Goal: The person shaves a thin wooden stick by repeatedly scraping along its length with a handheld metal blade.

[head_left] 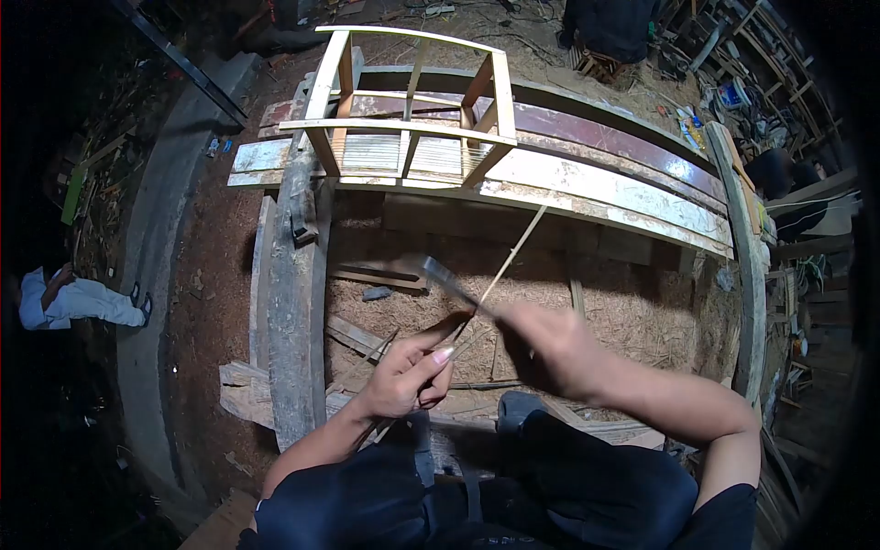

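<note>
My left hand is closed on a thin pale wooden strip, thumb pressed along it. The strip slants up and away toward the plank bench. My right hand grips a knife, whose grey blade points up and left across the strip near my left fingers. Motion blurs the blade tip, and my fist hides the handle. Whether the blade touches the strip I cannot tell. Beyond both hands, a slatted wooden frame sits on the bench.
The bench has long planks between a thick left beam and a right beam. Shavings and wood scraps cover the ground. A person in pale clothes is at far left; another dark-clothed person is at the top.
</note>
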Motion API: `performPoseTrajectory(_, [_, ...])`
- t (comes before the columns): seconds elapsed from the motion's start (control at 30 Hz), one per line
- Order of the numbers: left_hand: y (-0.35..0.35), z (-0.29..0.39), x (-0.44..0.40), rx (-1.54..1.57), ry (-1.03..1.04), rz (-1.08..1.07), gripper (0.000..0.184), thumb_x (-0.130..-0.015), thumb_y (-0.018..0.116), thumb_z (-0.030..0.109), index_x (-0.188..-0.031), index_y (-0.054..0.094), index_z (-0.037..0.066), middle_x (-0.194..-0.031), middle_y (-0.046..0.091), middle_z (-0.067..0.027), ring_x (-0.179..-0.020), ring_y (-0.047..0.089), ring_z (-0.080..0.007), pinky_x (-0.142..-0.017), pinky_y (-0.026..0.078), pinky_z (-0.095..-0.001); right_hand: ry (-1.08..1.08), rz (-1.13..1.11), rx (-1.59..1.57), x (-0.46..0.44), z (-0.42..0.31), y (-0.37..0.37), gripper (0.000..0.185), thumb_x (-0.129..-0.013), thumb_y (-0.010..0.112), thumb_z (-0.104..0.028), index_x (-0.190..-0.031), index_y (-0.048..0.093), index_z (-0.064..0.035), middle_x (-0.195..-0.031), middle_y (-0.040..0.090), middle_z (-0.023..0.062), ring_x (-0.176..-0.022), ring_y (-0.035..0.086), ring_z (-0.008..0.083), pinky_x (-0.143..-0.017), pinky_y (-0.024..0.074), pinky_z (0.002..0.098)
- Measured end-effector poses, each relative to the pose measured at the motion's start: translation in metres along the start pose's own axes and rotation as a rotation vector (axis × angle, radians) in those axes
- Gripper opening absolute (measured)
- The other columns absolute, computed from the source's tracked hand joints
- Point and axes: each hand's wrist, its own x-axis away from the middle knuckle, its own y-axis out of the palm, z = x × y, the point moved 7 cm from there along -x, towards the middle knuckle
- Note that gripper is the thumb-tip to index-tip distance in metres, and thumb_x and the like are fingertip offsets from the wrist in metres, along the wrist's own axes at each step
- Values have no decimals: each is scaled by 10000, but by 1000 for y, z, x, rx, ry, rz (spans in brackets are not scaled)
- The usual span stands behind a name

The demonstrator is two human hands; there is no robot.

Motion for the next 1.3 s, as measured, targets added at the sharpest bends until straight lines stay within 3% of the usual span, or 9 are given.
performPoseTrajectory(0.1, [3,1,1,142,-22,-46,559,-1131,378,146,-1655,205,55,-569,399,26,-466,349,-66,-456,351,-231,99,0,-33,-5,15,-13,423,-795,669,51,-1204,604,-33,-968,679,190,-792,724,350,-621,577,445])
performPoseTrajectory(0.13, [3,0,2,216,-33,-43,561,-1128,387,138,-1654,209,55,-563,394,25,-457,337,-64,-449,344,-230,338,-16,-67,-4,41,-17,401,-805,682,39,-1189,606,-43,-951,681,178,-734,716,349,-600,573,441])
performPoseTrajectory(0.3, [3,2,1,259,-76,-10,584,-1113,424,105,-1654,210,58,-549,385,20,-440,312,-64,-438,336,-229,-32,91,71,0,-3,-6,374,-822,670,27,-1188,637,-38,-933,694,133,-773,722,312,-656,610,411])
performPoseTrajectory(0.5, [1,-1,-4,231,-31,-27,552,-1127,375,147,-1655,226,83,-523,396,1,-421,334,-83,-433,352,-250,187,98,81,-12,38,-22,384,-775,671,68,-1144,607,-19,-925,660,161,-763,704,351,-625,587,415])
performPoseTrajectory(0.63, [2,3,-3,218,-17,-31,540,-1132,361,145,-1654,235,89,-522,426,-9,-420,359,-87,-434,357,-252,-42,13,75,2,-13,-1,364,-810,642,38,-1170,615,-12,-928,678,141,-733,718,313,-614,597,401])
performPoseTrajectory(0.8, [-3,0,-1,109,3,-4,543,-1128,364,139,-1653,234,86,-527,440,-13,-432,379,-89,-447,364,-249,148,88,171,-12,35,-19,352,-828,654,20,-1175,618,-27,-918,672,129,-724,718,313,-619,594,414])
performPoseTrajectory(0.97, [-4,0,1,52,-42,-4,553,-1123,364,134,-1655,224,84,-531,440,-10,-438,386,-88,-450,365,-246,-13,-75,87,1,-8,2,379,-808,664,36,-1179,606,-16,-907,659,151,-723,710,340,-618,588,418])
performPoseTrajectory(1.07, [-4,1,0,95,-9,-12,550,-1123,354,131,-1654,222,75,-537,445,-13,-433,386,-86,-446,356,-245,216,66,21,-13,37,-24,415,-780,679,46,-1182,602,-21,-912,659,169,-742,715,343,-630,581,437])
performPoseTrajectory(1.3, [0,7,2,130,-37,-25,538,-1132,346,150,-1653,233,78,-527,434,-12,-414,370,-83,-444,355,-238,85,-15,-13,-1,13,-11,446,-793,672,54,-1224,601,-37,-941,663,157,-776,707,347,-663,584,428])
